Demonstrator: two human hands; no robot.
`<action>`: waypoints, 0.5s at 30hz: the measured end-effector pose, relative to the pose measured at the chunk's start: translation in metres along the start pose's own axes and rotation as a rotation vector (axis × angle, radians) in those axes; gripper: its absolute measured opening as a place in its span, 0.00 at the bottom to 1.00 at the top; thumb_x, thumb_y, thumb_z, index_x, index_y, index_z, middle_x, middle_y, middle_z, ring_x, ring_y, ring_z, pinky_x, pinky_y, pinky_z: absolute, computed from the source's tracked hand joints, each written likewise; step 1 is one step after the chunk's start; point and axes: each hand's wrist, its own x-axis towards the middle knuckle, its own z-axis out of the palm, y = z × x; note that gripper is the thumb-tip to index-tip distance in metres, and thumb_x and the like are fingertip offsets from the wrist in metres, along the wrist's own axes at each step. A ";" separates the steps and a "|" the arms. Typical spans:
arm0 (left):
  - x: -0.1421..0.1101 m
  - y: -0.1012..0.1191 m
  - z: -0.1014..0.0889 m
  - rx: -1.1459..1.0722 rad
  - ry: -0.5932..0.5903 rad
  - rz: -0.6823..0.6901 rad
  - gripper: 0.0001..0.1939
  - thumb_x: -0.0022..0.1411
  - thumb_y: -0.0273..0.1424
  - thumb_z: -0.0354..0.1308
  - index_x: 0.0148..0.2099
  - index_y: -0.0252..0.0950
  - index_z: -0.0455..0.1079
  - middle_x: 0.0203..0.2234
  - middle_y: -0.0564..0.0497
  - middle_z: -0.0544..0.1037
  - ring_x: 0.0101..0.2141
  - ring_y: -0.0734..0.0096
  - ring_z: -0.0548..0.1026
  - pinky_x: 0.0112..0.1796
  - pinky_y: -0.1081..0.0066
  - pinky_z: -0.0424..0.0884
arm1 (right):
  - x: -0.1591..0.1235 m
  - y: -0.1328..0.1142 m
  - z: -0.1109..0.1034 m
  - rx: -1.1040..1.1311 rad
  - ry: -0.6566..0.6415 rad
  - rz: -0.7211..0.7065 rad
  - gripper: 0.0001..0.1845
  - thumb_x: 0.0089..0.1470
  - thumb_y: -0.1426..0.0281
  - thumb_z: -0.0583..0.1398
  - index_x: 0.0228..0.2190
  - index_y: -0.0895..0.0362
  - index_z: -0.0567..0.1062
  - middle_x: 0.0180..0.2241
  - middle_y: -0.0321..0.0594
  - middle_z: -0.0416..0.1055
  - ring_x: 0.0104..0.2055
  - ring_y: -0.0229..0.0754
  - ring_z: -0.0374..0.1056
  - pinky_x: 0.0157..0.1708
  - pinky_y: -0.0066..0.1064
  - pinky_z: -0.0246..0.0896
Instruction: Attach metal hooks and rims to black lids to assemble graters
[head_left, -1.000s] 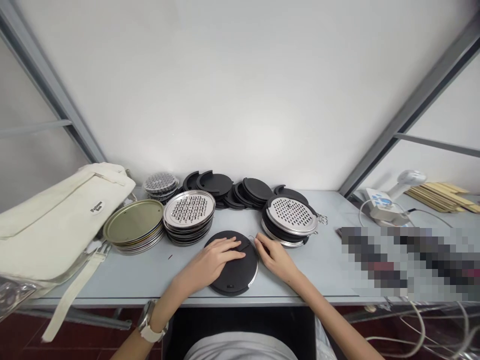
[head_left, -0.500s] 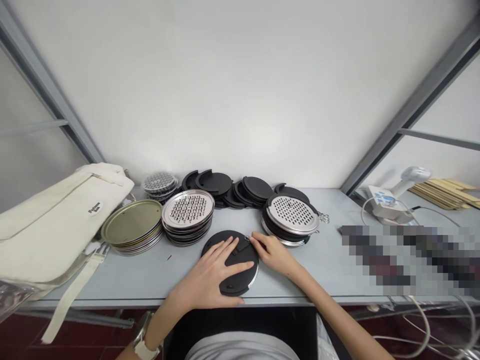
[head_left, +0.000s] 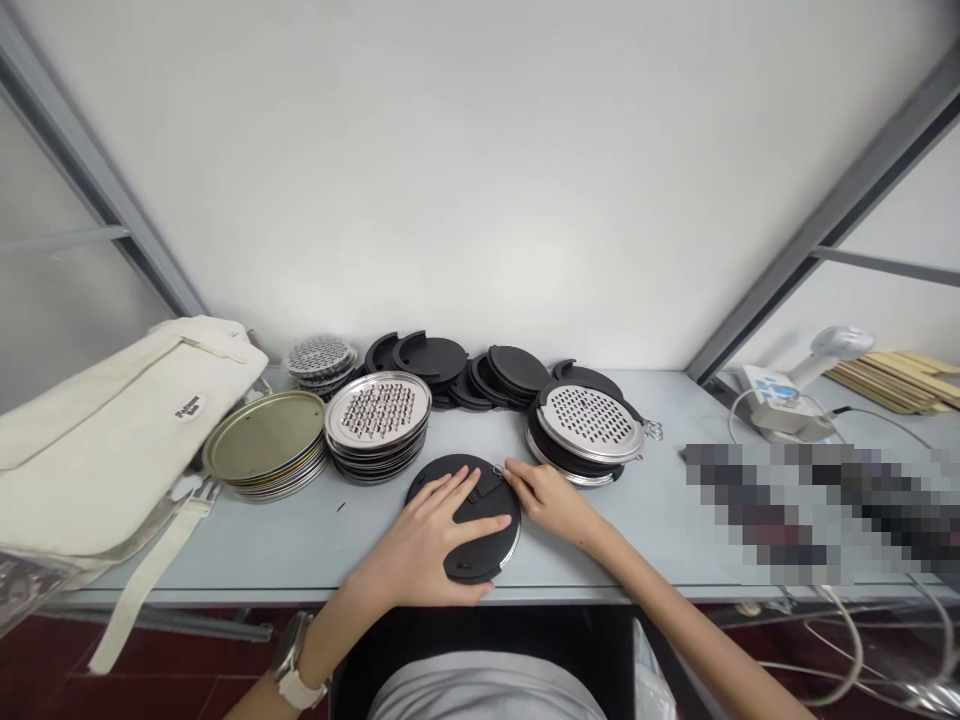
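Note:
A round black disc (head_left: 487,533) with a thin silver edge lies near the front of the table. My left hand (head_left: 424,540) rests flat across it, fingers spread, pressing on its top. At the disc's upper right rim, my right hand (head_left: 546,497) is closed in a pinch on a small metal wire ring (head_left: 498,470). Fingertips partly hide where the ring meets the disc. Just right of my right hand stands a stack of round graters (head_left: 592,422) in black holders, with wire rings at its side. A pile of silver grater discs (head_left: 377,410) sits behind my left hand.
Olive-topped round plates (head_left: 264,436) are stacked at the left beside a cream bag (head_left: 112,440) whose strap hangs over the front edge. Black discs (head_left: 517,370) lie along the wall. Smaller grater discs (head_left: 319,355) stand behind. A white scanner (head_left: 832,345) and cables are at right.
The whole view has shifted slightly. Both hands stay on the black disc and its ring, with hardly any visible movement.

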 end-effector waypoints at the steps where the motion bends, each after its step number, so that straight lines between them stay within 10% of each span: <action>1: 0.000 0.000 0.000 -0.003 0.000 -0.004 0.37 0.51 0.42 0.66 0.62 0.53 0.61 0.68 0.49 0.48 0.64 0.48 0.53 0.60 0.50 0.54 | 0.000 0.000 0.000 -0.002 -0.002 0.000 0.14 0.65 0.68 0.46 0.25 0.53 0.56 0.18 0.30 0.54 0.19 0.36 0.50 0.24 0.29 0.43; 15: 0.000 0.001 0.001 -0.003 0.012 -0.007 0.38 0.50 0.40 0.67 0.62 0.52 0.61 0.68 0.50 0.46 0.64 0.48 0.53 0.60 0.50 0.54 | 0.000 -0.005 -0.005 0.054 -0.002 0.011 0.16 0.65 0.66 0.47 0.24 0.54 0.60 0.18 0.30 0.54 0.20 0.36 0.52 0.25 0.29 0.45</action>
